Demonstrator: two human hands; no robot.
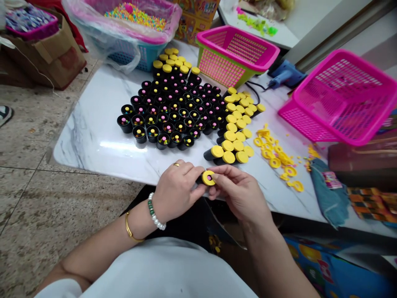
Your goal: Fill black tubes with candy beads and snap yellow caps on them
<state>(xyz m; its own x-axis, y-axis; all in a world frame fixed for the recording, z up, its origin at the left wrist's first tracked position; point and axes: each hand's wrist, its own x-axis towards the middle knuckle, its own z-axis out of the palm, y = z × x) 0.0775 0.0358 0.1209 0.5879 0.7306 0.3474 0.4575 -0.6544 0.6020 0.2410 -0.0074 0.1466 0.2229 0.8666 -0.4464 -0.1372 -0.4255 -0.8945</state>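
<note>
At the table's near edge, my left hand (178, 188) grips a small black cup (199, 180), mostly hidden by the fingers. On its mouth sits a yellow ring-shaped lid (204, 179), with a pink peg showing through the hole. My right hand (243, 194) pinches this lid from the right, thumb on its face. Ahead stand many open black cups (163, 140) with coloured beads and pink or yellow pegs inside. Beside them are black cups topped with yellow caps (228, 157). Loose yellow ring lids (274, 162) lie scattered to the right.
A pink-and-green basket (238, 45) stands at the back, and a pink basket (313, 124) at the right. Back left is a blue basket (149, 56) with plastic-lined beads. A blue glue gun (287, 74) with cable and a teal cloth (330, 198) lie on the marble-patterned table (89, 132).
</note>
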